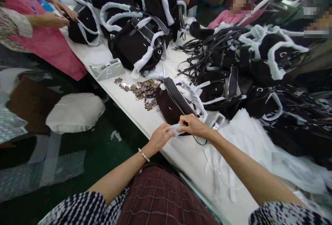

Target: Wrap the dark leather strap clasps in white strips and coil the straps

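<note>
Between my two hands a strip of thin white wrapping paper point(175, 129) is pinched at both ends, just above the table's near edge. My left hand point(159, 138) has its fingers closed on the left end. My right hand point(194, 125) grips the other end, in front of a dark brown handbag point(166, 104). The bag stands on the white table, its handle point(195, 97) wrapped in white paper. Part of its lower right side is hidden behind my right hand. Flower-shaped metal charms on chains point(145, 89) lie in a heap left of the bag.
Tape dispensers point(110, 70) point(216, 121) stand on the white table point(124, 102). Black handbags point(137, 45), straps point(207, 45) and white paper sheets point(249, 138) pile up behind and to the right. A co-worker's hands point(61, 15) handle a bag at far left. A covered stool point(75, 112) stands left.
</note>
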`<action>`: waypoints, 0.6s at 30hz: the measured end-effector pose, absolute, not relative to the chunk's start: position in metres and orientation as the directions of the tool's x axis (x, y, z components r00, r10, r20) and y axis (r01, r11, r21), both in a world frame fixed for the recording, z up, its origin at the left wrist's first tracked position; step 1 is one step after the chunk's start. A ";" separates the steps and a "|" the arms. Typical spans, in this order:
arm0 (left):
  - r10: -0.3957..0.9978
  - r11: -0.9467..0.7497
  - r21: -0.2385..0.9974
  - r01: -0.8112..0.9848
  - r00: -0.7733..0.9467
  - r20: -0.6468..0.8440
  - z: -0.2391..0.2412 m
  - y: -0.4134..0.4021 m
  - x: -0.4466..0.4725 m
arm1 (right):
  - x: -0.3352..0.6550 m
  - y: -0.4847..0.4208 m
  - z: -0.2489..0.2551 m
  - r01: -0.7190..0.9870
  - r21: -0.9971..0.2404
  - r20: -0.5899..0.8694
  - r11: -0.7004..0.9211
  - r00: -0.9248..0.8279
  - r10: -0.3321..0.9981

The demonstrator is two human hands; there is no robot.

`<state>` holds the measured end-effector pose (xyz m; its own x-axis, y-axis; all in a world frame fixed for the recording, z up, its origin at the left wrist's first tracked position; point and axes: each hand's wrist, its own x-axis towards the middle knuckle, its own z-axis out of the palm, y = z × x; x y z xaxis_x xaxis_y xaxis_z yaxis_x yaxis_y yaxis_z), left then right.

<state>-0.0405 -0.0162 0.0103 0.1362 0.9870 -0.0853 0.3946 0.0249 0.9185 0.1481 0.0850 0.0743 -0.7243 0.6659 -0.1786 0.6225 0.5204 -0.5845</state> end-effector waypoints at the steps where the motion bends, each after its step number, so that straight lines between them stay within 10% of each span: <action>1: 0.985 0.071 0.925 0.374 0.117 -0.123 0.012 -0.014 -0.042 | 0.149 0.085 0.075 0.621 -0.598 -0.185 0.506 -0.721 0.668; 10: 0.980 0.174 0.945 0.277 0.044 -0.193 0.008 0.000 -0.038 | 0.151 0.088 0.076 0.627 -0.672 -0.199 0.394 -0.665 0.719; 18: 0.883 0.231 0.969 0.083 0.401 -0.244 0.001 0.015 -0.045 | 0.156 0.090 0.074 0.581 -0.756 -0.237 0.302 -0.672 0.702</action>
<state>-0.0446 0.0151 0.0009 0.4006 0.8830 -0.2444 0.0833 0.2305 0.9695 0.1555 0.0901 0.0735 -0.6721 0.7015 -0.2370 0.5813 0.3016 -0.7557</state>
